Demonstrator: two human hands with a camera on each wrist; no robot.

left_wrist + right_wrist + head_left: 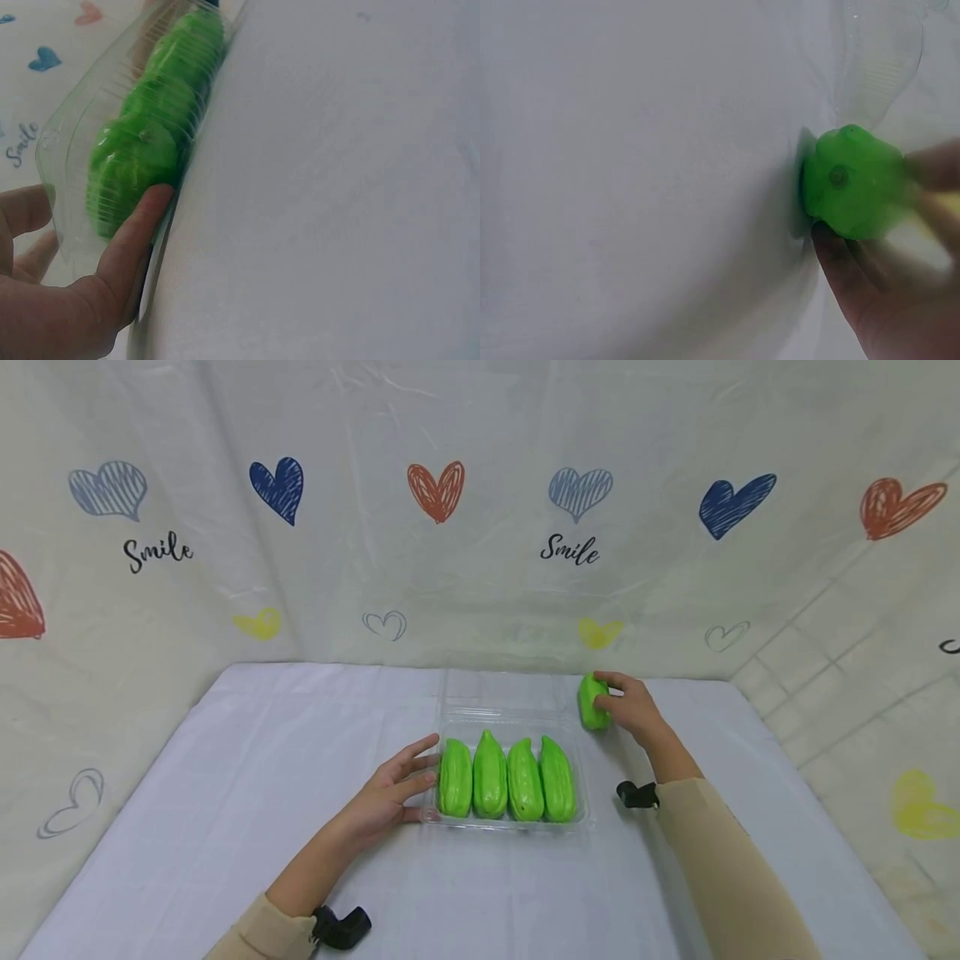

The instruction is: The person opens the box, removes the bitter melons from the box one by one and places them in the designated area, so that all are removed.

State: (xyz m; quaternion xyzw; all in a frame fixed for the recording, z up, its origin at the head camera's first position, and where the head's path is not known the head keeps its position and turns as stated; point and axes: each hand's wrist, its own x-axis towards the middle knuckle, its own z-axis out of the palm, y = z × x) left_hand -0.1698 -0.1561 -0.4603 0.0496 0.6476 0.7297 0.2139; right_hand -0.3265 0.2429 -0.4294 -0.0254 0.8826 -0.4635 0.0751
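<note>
Several bright green, ridged toy gourds (pixel 490 777) lie side by side in a clear plastic clamshell box (pixel 517 827), whose lid (pixel 498 693) lies folded back behind it. My left hand (pixel 393 789) is at the box's left side, fingers spread. In the left wrist view, the thumb (pixel 135 240) rests against the clear wall, beside the gourds seen through it. To the right of the lid, my right hand (pixel 633 703) holds a single green gourd (pixel 592 706) between thumb and fingers. The right wrist view shows this gourd (pixel 855 184) end-on, low at the white cloth.
A white cloth (pixel 300 735) covers the table. Behind it hangs a pale sheet (pixel 480 585) printed with hearts and "Smile". Each wrist bears a small black device, one at the left cuff (pixel 341 928) and one at the right cuff (pixel 637 794).
</note>
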